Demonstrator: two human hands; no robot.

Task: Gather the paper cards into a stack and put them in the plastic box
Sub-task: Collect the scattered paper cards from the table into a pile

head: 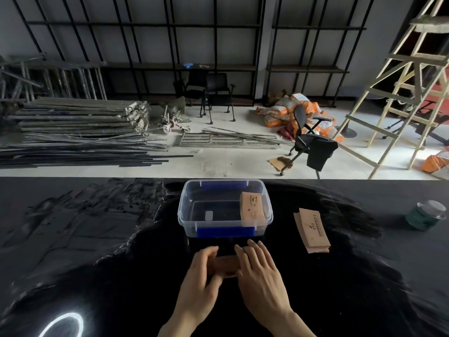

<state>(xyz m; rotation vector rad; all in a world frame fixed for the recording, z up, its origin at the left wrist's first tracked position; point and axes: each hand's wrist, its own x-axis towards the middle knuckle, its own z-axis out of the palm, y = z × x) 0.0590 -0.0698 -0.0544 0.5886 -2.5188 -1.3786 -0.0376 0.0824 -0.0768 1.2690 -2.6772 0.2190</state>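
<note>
A clear plastic box with blue latches stands open on the black table, just beyond my hands. Inside it, a brown paper card leans against the right wall. A small stack of brown cards lies on the table in front of the box. My left hand grips its left end and my right hand presses on its right end, so most of the stack is hidden. A second pile of brown cards lies fanned out on the table to the right of the box.
A green jar with a clear lid stands at the far right of the table. The table's far edge runs just behind the box. Beyond it the floor holds metal rods, office chairs, orange sacks and a wooden ladder.
</note>
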